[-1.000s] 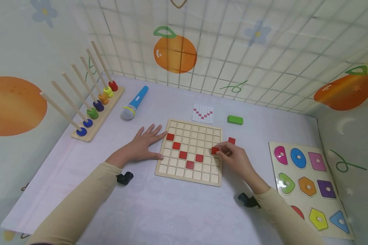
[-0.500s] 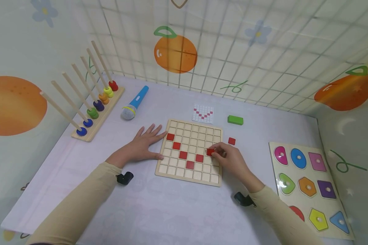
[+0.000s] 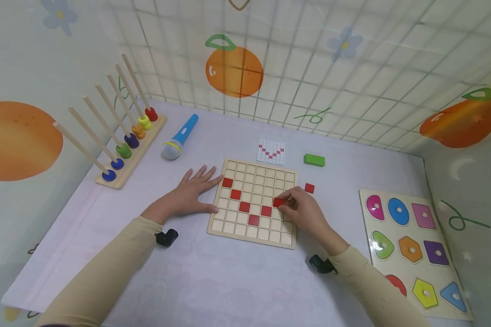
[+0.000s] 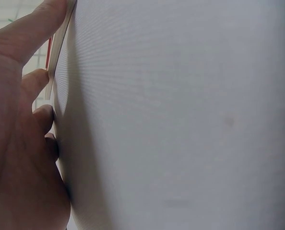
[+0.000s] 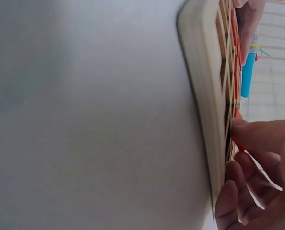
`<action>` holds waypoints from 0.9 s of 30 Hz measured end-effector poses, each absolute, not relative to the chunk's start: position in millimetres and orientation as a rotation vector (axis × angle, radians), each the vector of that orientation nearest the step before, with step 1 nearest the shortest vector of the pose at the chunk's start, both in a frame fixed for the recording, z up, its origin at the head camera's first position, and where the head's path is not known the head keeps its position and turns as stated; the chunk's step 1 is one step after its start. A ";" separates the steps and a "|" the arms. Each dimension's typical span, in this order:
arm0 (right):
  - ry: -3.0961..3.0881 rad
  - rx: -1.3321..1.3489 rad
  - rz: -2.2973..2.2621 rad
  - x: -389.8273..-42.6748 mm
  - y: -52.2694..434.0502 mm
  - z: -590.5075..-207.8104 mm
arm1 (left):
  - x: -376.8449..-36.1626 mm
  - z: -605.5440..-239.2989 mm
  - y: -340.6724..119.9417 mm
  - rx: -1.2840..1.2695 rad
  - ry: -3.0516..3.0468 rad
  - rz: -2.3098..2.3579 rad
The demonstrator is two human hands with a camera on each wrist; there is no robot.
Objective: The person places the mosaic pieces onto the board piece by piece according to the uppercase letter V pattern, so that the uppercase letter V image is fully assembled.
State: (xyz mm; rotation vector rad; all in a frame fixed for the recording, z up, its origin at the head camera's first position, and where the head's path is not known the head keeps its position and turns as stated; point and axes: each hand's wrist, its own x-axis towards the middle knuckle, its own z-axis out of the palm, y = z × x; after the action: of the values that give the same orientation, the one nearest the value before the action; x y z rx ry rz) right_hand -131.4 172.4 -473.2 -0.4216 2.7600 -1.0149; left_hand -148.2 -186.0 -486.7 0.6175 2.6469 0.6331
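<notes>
A wooden grid board [image 3: 251, 240] lies mid-table with several red square tiles set in its cells, such as the tile [image 3: 253, 220] at the lowest point of a slanting row. My right hand [image 3: 307, 211] pinches another red tile [image 3: 278, 202] between thumb and fingers, right at a cell on the board's right side. In the right wrist view that tile [image 5: 238, 140] tilts at the thumb tip. My left hand [image 3: 188, 195] lies with fingers spread, thumb and fingertips at the board's left edge. A loose red tile [image 3: 309, 188] rests on the table beyond the right hand.
Behind the board lie a small pattern card [image 3: 271, 151] and a green block [image 3: 314, 160]. A toy microphone [image 3: 180, 137] and a peg stand with colored beads [image 3: 124, 170] are at left. A shape puzzle board [image 3: 409, 272] occupies the right side.
My right hand has moved left and slightly down, carrying the red tile from the board's right edge further inward over the cells. The left hand stays put.
</notes>
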 end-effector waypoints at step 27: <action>2.784 -0.491 -0.942 -132.9 172.6 -475.5 | -148.9 -488.1 -186.8 0.621 2.642 0.626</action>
State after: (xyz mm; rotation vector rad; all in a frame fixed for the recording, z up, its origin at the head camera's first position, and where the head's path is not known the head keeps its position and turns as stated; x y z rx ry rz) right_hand -132.9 172.6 -475.5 -0.4909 2.7843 -0.9418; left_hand -148.9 -186.8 -488.1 0.6208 2.6425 0.6258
